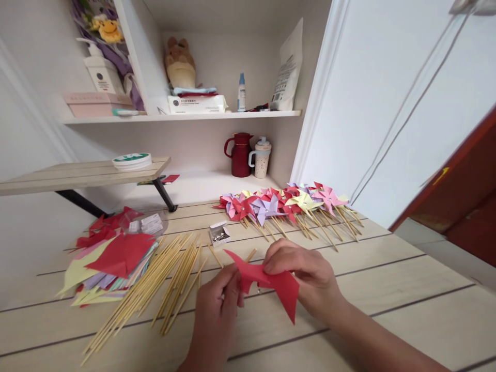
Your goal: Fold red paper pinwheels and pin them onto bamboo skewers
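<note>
My left hand [217, 305] and my right hand [306, 276] both pinch a piece of red cut paper [267, 281], held just above the wooden table [387, 305]. The paper's flaps are bent toward its middle, where my right fingers press on it. A wooden stick [251, 254] lies just behind the paper. To the left lies a spread of several bamboo sticks [155, 289].
A stack of coloured paper squares [112, 263] sits at the left. A small open box of pins [219, 235] stands behind the sticks. Several finished pinwheels [287, 204] lie in a row at the back right. A red jug [240, 154] and a cup [261, 157] stand under the shelf.
</note>
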The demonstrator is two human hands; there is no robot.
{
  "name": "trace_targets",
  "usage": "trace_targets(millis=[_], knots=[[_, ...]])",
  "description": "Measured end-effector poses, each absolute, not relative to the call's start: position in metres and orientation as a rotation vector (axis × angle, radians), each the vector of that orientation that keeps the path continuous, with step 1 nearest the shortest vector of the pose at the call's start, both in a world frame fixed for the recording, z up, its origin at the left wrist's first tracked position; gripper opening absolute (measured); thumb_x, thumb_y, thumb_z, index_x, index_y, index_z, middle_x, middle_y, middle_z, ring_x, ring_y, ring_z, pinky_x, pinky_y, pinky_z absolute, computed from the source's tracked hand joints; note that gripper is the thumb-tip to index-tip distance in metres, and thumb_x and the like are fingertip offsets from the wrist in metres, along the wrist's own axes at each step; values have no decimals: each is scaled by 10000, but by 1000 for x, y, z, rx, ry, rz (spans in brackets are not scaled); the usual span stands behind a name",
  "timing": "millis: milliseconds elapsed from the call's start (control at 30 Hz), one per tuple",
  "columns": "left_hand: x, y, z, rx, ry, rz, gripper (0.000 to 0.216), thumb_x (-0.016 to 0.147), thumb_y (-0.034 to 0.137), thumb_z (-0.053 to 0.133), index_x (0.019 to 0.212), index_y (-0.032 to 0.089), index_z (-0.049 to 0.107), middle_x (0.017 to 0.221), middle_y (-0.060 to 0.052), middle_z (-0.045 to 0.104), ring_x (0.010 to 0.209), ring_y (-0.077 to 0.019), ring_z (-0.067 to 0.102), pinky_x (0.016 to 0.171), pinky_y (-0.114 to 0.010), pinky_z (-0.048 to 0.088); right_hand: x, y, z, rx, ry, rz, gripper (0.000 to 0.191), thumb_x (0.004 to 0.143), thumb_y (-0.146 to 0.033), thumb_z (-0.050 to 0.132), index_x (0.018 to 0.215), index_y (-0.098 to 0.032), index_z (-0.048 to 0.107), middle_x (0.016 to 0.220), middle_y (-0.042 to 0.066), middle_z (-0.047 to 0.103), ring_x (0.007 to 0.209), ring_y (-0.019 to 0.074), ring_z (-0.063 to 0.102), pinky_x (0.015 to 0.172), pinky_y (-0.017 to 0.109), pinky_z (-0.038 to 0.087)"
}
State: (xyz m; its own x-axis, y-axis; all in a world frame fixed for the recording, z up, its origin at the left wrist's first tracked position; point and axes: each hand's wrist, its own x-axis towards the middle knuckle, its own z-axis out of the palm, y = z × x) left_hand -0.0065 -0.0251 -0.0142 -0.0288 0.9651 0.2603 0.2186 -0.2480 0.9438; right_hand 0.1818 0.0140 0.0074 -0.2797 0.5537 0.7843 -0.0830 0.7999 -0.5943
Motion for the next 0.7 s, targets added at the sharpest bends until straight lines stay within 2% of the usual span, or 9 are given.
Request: trace_targets(millis=[167,300,400,700], knots=[[-7,-28,-10,1759,1249,1340,340,950,340,464,665,194,578,539,34,499,495,-103,445,482,-196,335,185,15,10,-372,-1756,572,326,826,-4,691,1013,-266,740,821,32,716,793,191,638,652,331,515],[-7,-28,-8,1898,1222,1411,318,930,260,466,624,198,528,523,50,457,473,-93,398,453,-190,293,185,17,11,-313,-1816,506,200,888,-90,668,1005,-234,743,805,51,728,792,203,641,747,399,516],[-7,-29,-6,1920,1229,1445,328,936,249,459,621,199,535,512,55,454,457,-89,396,443,-190,282,185,17,12,-281,-1836,498,131,925,-163,649,994,-220,745,789,63,726,778,208,644,759,419,509],[-7,-31,-3,1921,1261,1503,335,946,257,462,632,198,560,503,58,459,448,-88,393,442,-189,284,183,14,10,-355,-1789,561,265,811,-2,697,945,-231,709,827,42,684,774,191,630,711,376,515]])
